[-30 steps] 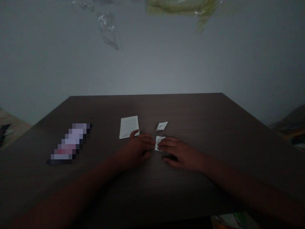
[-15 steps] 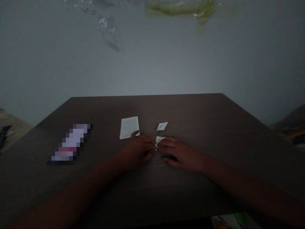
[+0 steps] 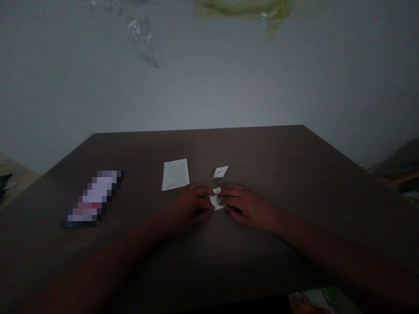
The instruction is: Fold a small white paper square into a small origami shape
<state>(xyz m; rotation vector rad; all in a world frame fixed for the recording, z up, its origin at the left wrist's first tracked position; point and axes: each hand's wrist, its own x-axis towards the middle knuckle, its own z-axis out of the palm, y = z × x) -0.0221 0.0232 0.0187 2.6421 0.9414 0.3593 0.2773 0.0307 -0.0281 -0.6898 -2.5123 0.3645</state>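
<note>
A small creased piece of white paper [image 3: 216,201] lies on the table between my hands, its middle showing and both sides covered by fingers. My left hand [image 3: 193,205] has its fingertips closed on the paper's left edge. On the opposite edge, the bent fingers of my right hand [image 3: 245,205] hold the paper too. Just beyond them sits a small folded white paper piece [image 3: 220,172], diamond-like in outline. Close to my left hand's knuckles lies a stack of white sheets or a booklet [image 3: 176,174] with printed lines.
On the left of the dark wooden table [image 3: 262,152] lies a phone [image 3: 94,196] with a blurred-out screen. Behind the table rises a pale wall [image 3: 209,83] with clear plastic and yellowish tape on it. Colourful items [image 3: 314,301] show below the near edge.
The paper between my hands has opened out flatter and shows more of its surface. My left thumb or finger has come away from the printed sheets. The view has shifted slightly.
</note>
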